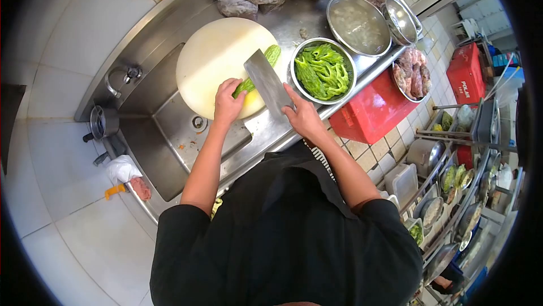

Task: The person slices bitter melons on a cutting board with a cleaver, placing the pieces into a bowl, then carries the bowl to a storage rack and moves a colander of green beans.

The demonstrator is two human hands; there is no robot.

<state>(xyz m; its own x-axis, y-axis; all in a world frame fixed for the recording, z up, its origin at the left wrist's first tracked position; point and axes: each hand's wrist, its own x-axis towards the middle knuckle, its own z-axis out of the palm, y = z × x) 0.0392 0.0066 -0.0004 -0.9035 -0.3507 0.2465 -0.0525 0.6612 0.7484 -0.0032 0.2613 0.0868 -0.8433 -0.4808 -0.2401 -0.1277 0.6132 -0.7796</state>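
My left hand presses down on a green bitter gourd lying on the round white cutting board. My right hand grips the handle of a wide steel cleaver, whose blade lies across the gourd between my hands. Just right of the board stands a steel bowl filled with cut green gourd pieces.
The board sits over a steel sink with a tap. More steel bowls and a bowl of raw meat stand on the counter. Red crates sit below; a rack of dishes is at right.
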